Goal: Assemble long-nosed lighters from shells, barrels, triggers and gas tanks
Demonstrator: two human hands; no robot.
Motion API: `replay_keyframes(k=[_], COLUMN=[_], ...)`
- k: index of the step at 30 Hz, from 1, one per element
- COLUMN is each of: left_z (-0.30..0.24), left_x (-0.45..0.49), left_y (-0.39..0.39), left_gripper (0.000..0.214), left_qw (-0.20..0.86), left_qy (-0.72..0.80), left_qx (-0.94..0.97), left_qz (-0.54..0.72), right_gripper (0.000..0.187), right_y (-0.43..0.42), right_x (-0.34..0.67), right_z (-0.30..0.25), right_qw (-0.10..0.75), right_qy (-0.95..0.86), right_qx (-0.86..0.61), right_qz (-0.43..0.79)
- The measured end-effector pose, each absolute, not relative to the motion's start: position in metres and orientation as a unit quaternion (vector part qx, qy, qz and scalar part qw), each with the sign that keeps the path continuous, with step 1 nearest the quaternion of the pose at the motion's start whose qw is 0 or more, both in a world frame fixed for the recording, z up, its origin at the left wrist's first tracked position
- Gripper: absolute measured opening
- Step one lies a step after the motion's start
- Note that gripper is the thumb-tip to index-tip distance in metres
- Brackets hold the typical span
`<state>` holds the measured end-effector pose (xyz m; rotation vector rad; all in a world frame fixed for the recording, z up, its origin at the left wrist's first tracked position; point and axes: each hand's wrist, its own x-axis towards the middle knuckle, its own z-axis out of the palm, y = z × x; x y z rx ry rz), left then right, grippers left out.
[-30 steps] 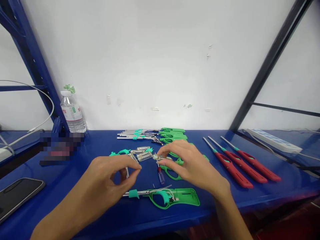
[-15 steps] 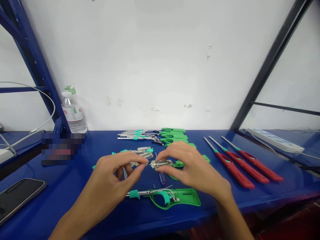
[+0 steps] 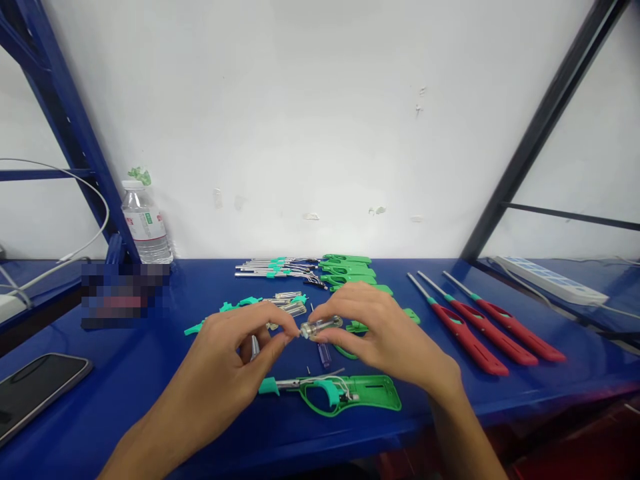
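My right hand holds a small clear lighter fuel tank between thumb and fingers, lying nearly level above the table. My left hand pinches at the tank's left, whitish end; whatever sits between those fingertips is too small to make out. Below both hands rests an opened green lighter shell, with a teal trigger, white wires and a metal tube in it. Behind the hands lies a screwdriver with a dark purple handle. More clear tanks and teal pieces lie beyond the left hand.
Several green lighter shells with metal tubes line the back. Three red lighters lie at the right, near a power strip. At the left are a phone and a water bottle. A white wall stands behind.
My left hand has shifted slightly right, its fingertips now against the tank's end. The tank has tilted a little, its left end lower. My right hand has barely moved.
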<state>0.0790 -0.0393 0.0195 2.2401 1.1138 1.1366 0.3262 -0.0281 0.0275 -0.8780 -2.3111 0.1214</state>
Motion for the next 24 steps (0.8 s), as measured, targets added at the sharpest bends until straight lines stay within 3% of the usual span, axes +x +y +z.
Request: replay_keyframes(k=[10, 24], left_z=[0.009, 0.005], left_x=[0.088, 0.099], left_y=[-0.042, -0.046], left_gripper=[0.033, 0.037], left_qw=[0.214, 0.261], left_qy=[0.355, 0.348], left_qx=[0.838, 0.802], left_qz=[0.355, 0.409], right_gripper=[0.020, 0.026], right_y=[-0.021, -0.022], right_x=[0.330, 0.335], right_z=[0.026, 0.027], right_qw=[0.307, 0.306], right_qy=[-0.905, -0.906], right_qx=[-0.286, -0.281], right_qz=[0.066, 0.083])
